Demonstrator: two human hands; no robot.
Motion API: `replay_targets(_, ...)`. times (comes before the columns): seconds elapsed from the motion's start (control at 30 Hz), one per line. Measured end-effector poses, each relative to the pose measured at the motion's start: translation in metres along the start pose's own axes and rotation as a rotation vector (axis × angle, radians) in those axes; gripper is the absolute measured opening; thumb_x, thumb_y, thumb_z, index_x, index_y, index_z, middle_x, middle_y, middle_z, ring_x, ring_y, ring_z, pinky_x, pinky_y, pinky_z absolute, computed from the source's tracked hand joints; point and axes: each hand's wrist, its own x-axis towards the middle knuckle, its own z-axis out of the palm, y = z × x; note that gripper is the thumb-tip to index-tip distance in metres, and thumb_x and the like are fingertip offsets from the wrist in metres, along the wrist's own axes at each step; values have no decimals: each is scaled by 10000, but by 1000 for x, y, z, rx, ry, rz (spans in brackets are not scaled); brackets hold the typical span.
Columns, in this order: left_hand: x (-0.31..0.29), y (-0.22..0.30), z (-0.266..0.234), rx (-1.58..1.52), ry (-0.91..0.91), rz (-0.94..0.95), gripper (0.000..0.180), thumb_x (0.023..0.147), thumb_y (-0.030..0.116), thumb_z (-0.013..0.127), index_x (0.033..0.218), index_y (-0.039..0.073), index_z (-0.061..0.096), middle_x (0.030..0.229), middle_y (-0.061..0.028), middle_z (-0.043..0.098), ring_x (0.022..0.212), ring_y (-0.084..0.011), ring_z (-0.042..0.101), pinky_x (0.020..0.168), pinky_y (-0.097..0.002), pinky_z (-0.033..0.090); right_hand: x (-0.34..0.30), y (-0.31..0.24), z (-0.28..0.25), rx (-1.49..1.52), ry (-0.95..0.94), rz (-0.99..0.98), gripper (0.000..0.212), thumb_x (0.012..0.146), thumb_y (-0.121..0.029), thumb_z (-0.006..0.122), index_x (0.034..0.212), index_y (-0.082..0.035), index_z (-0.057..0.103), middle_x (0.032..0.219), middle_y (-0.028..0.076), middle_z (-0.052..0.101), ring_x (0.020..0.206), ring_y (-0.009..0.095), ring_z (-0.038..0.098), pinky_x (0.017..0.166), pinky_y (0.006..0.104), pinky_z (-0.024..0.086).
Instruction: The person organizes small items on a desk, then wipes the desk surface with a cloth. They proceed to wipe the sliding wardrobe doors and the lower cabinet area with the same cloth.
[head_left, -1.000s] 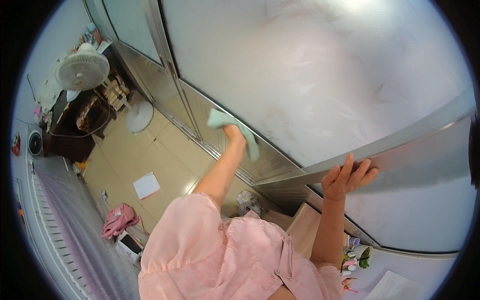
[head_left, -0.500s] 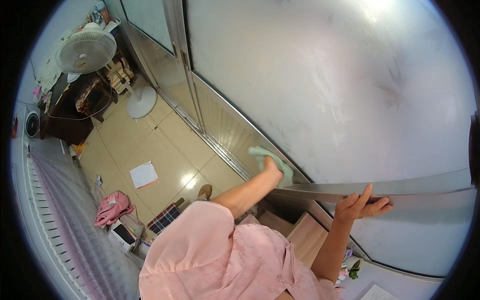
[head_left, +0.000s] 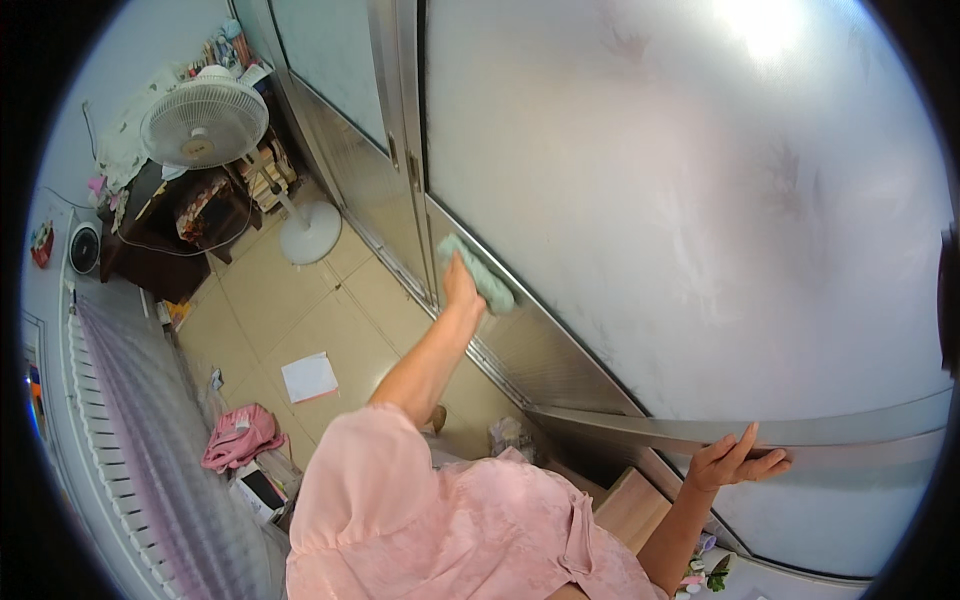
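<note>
A pale green cloth lies against the lower metal panel of a frosted glass sliding door. My left hand grips it and presses it to the panel, near the door's left edge. Part of the fingers is hidden by the hand itself. My right hand rests on the edge of the metal door frame at the lower right. Its fingers are stretched out and apart, and nothing is in them.
A white standing fan stands beside a dark wooden cabinet at the far left. White paper lies on the tiled floor, with a pink bag nearer me. A pale purple curtain hangs along the left. Behind the frame sits a wooden surface.
My left hand has slid the cloth along the metal panel, leftward and away from me. My right hand stays on the frame. The whole view has shifted slightly.
</note>
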Motion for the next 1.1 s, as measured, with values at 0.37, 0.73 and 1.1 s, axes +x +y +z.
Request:
replay_targets(0.37,-32,95,118,129,-131,299,734,963,469,445,1498,76,132,1548,-99,142,1416,-241,164,1137,-355,181,0,-4,0,-25,25,47,313,946,-102,467,1204,29,586,1496,244,222,1400,463,113,1093,575,212)
replay_targets(0.73,-119,300,347,448,-479,1477,658,913,389,564,1405,3,359,1513,-195,229,1403,-371,156,1134,-424,158,-10,-1,-1,-63,17,77,331,962,-150,427,1184,35,590,1485,236,254,1390,476,142,1096,588,201)
replay_targets(1.1,-116,310,364,637,-551,2131,499,915,366,492,1312,65,508,1463,-200,337,1306,-471,291,1068,-559,232,-26,6,-8,-138,-26,146,330,948,-155,423,1199,-19,589,1480,212,274,1372,498,173,1084,614,204)
